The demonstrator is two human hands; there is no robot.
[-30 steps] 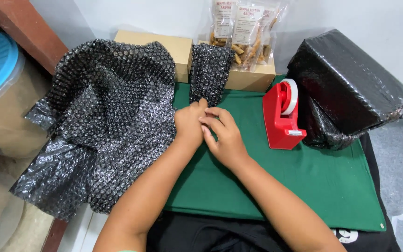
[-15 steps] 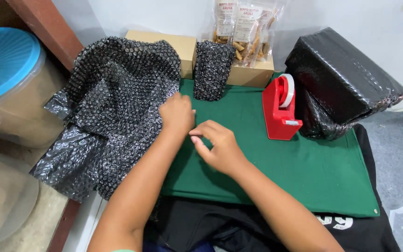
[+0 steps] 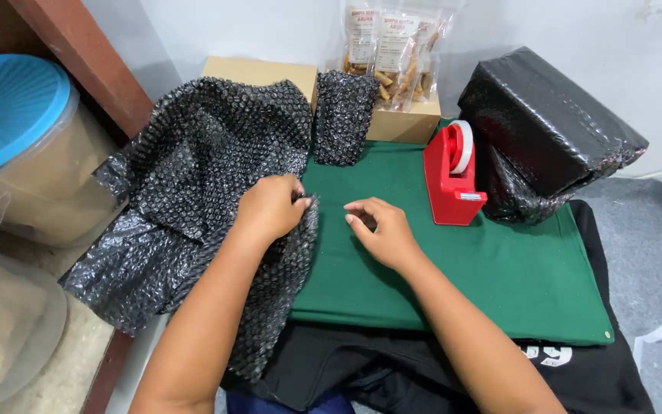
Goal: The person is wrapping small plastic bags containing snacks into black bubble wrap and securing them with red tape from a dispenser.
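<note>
A crumpled sheet of black bubble wrap [image 3: 201,176] lies over the left side of a green cloth [image 3: 499,276]. My left hand [image 3: 270,208] rests on the sheet's right edge, fingers curled onto the wrap. My right hand [image 3: 381,230] hovers over the bare green cloth just to the right, fingers loosely bent, holding nothing. A red tape dispenser [image 3: 452,175] stands upright a little beyond my right hand.
A package wrapped in black bubble wrap [image 3: 549,130] sits at the back right. Two cardboard boxes [image 3: 262,74] line the wall, with clear snack bags [image 3: 392,46] on one and a small bubble-wrapped piece [image 3: 342,115] leaning there. A blue-lidded tub [image 3: 17,130] stands left.
My hands were together at the cloth's middle. The left hand has moved left onto the bubble wrap's edge; the right hand stayed over the green cloth, now apart from it.
</note>
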